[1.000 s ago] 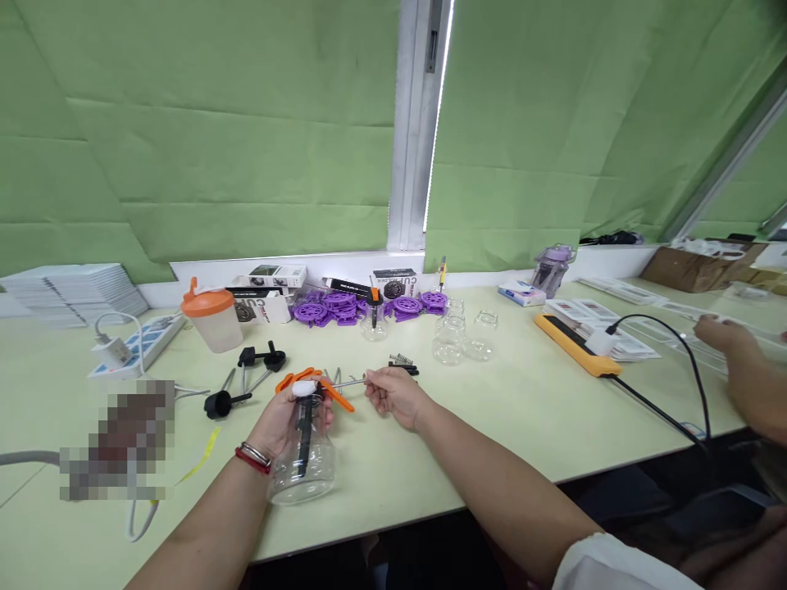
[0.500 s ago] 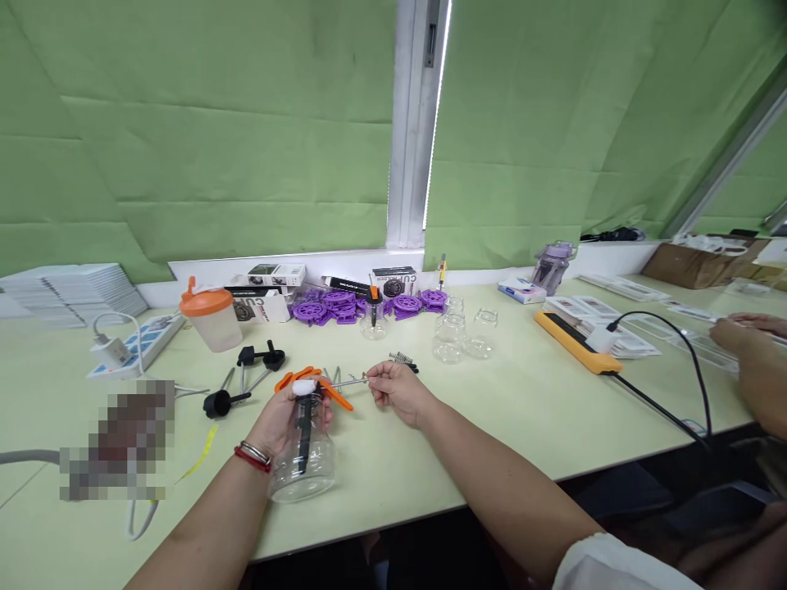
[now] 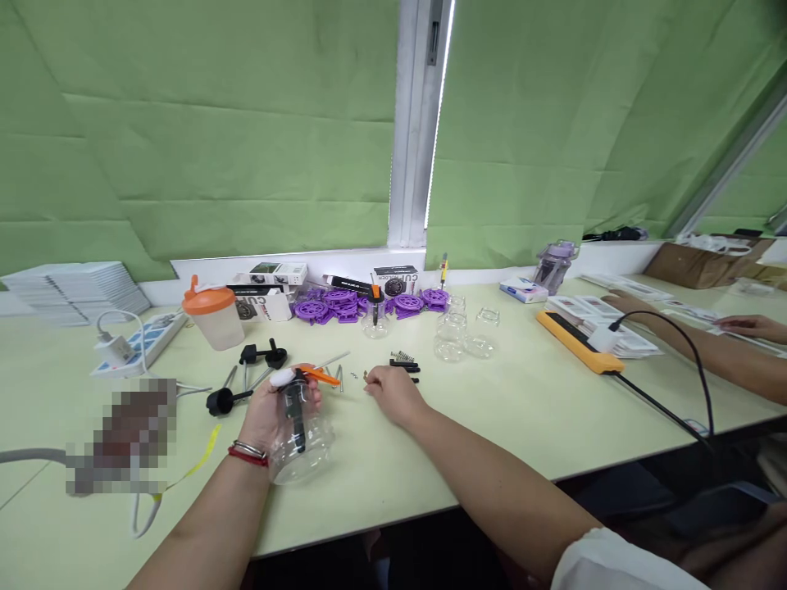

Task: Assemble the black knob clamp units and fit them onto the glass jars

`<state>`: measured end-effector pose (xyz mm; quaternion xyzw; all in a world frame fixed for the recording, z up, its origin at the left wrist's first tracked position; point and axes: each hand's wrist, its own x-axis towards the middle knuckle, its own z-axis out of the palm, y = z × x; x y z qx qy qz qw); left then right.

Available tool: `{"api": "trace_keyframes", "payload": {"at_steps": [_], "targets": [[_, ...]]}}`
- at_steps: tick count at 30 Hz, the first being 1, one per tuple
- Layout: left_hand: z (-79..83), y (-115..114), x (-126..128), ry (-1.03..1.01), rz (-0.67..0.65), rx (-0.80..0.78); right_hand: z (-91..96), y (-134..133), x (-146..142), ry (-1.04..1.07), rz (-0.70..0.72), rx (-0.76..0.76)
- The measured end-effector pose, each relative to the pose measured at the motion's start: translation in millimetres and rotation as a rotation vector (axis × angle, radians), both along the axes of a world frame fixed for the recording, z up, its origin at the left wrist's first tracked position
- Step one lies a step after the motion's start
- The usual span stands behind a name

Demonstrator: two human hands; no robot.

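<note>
My left hand (image 3: 263, 418) is wrapped round the neck of a clear spray bottle (image 3: 311, 455), tilted slightly. The spray head has a white top (image 3: 282, 377), an orange trigger (image 3: 320, 375) and a black tube hanging inside the bottle. A thin metal rod (image 3: 333, 359) sticks out beyond the head to the right. My right hand (image 3: 397, 396) rests low over the table with fingers pinched, a small brass-coloured piece (image 3: 366, 376) at the fingertips. Tiny metal parts (image 3: 354, 375) and metal pins (image 3: 340, 377) lie between the hands. Springs (image 3: 403, 356) and black tubes (image 3: 404, 366) lie just behind my right hand.
Clear bottles (image 3: 451, 338) stand behind, beside purple wheel-like parts (image 3: 344, 306) and a small assembled sprayer (image 3: 375, 315). Black parts with metal stems (image 3: 225, 400) lie left, near an orange-lidded cup (image 3: 215, 315). A yellow power strip (image 3: 578, 342) and a co-worker's arms (image 3: 694, 340) are at right.
My right hand has let go of the metal rod and dropped to the small parts on the table. The bottle has shifted slightly left and up. The co-worker's arm has reached further across.
</note>
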<state>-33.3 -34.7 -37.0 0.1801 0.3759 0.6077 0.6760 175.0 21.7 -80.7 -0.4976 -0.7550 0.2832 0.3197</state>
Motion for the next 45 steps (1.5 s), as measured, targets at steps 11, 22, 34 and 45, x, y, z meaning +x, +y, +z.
{"api": "trace_keyframes", "payload": {"at_steps": [11, 22, 34, 45], "targets": [[4.6, -2, 1, 0.001, 0.157, 0.046, -6.0, 6, -14, -0.378, -0.037, 0.109], [6.0, -5, 2, 0.041, 0.089, 0.037, 22.5, 4, 46, -0.341, -0.12, 0.095], [-1.8, 0, -3, 0.095, 0.039, 0.071, 18.3, 22, 58, -0.338, -0.18, 0.048], [2.0, -2, 3, 0.089, 0.052, 0.06, 18.3, 24, 65, -0.172, -0.253, 0.048]]}}
